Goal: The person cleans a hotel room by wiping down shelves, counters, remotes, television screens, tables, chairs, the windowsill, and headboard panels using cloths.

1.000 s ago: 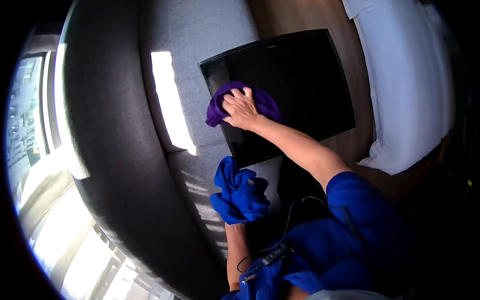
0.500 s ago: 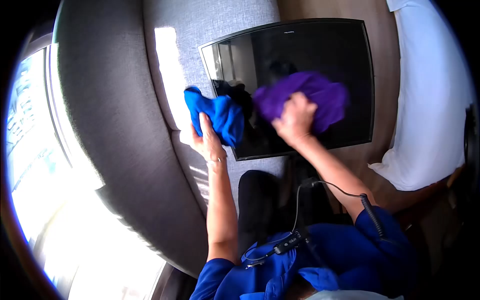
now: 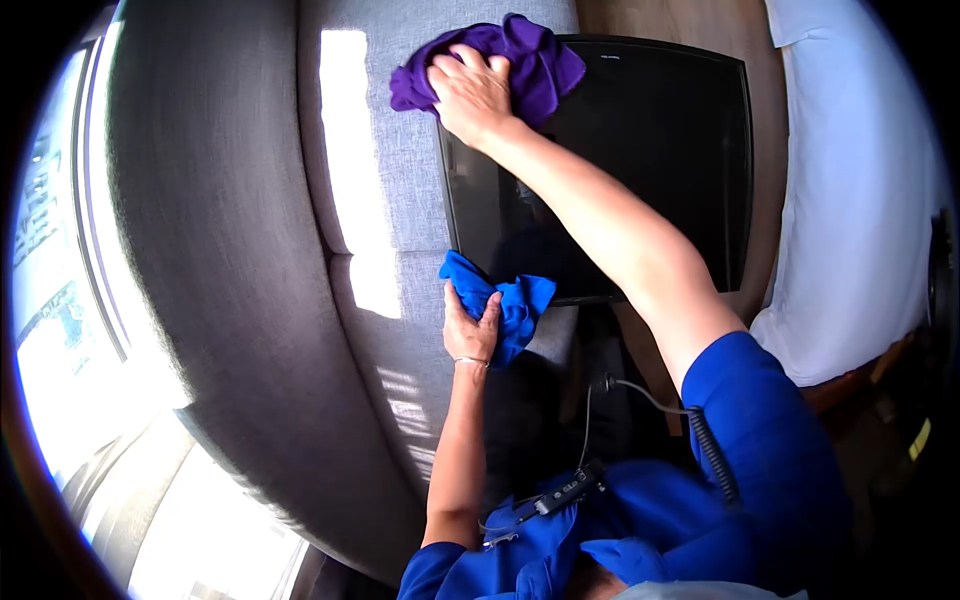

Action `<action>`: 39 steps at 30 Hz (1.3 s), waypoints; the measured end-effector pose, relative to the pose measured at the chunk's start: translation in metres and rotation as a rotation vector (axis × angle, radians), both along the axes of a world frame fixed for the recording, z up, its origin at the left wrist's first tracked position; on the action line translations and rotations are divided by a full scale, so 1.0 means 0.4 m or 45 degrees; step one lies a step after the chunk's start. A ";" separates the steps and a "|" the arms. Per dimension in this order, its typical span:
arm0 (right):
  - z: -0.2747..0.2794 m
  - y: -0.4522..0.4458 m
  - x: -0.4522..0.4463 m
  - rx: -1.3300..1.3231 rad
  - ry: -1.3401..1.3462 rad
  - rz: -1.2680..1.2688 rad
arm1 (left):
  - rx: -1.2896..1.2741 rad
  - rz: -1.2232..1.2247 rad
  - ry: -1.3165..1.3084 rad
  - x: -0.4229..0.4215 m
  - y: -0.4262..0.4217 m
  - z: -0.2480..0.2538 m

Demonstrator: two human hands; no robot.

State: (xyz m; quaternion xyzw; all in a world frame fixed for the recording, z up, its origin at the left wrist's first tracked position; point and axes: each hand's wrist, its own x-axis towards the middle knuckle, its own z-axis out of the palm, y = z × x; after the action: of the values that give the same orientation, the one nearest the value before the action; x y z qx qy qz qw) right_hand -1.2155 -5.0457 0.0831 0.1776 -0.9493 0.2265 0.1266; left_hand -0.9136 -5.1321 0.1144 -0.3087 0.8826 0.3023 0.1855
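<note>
A flat black screen panel with a thin frame lies on the grey sofa seat. My right hand presses a bunched purple cloth over the panel's upper left corner, and part of the cloth hangs past the edge onto the sofa. At the panel's lower left corner, my left hand grips a crumpled blue cloth between thumb and fingers. The blue cloth overlaps the corner.
The grey sofa backrest curves along the left, beside a bright window. A white-covered cushion or bedding stands at the right, over the wooden floor. A cable with a small black device hangs at my chest.
The purple cloth, under my right hand, has moved from the panel's middle to its upper left corner. My left hand has moved down and slightly right with the blue cloth.
</note>
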 end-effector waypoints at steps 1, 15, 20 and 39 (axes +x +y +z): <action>0.008 0.009 0.081 -0.049 0.009 -0.012 | 0.013 0.015 0.009 0.011 0.001 -0.004; 0.048 0.079 0.081 0.228 -0.146 -0.239 | 0.368 0.271 0.107 0.017 -0.013 -0.023; 0.033 0.295 0.414 0.214 -0.089 0.265 | 0.325 0.239 0.217 0.028 0.000 -0.061; 0.046 0.281 0.036 0.320 -0.229 -0.329 | 0.477 0.223 0.155 0.004 -0.001 -0.051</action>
State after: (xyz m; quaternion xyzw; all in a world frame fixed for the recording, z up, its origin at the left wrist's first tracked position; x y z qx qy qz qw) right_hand -1.2012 -4.9333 0.1017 0.0477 -0.9924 0.1032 0.0462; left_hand -0.9118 -5.1324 0.0940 -0.3253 0.7905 0.4940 0.1589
